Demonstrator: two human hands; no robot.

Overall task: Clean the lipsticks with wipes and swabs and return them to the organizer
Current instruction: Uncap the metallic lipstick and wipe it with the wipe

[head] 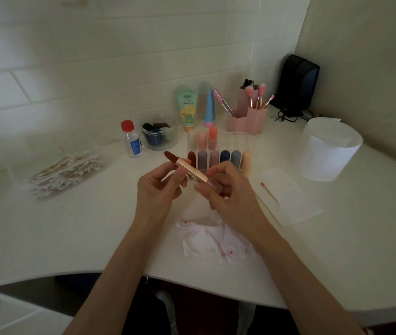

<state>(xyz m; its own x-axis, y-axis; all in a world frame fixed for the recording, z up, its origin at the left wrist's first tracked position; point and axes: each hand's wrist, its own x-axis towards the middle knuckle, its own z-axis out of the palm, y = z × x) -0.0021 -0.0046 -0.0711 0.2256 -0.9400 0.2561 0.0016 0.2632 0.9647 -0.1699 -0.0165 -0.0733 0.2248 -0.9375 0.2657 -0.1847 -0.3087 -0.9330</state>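
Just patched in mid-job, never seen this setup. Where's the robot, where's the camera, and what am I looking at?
There is no robot: a person works with bare hands, and the one picture comes from a wide-angle camera on their head, looking forward and down. The left hand and right hand together hold an uncapped lipstick, gold tube, brown-red tip out. Behind it on the white table stands the clear organizer with capped lipsticks. Nearest the person lies a red-stained wipe; to the right, a used swab on a white sheet and a white roll; to the left, a pile of swabs and a small bottle.
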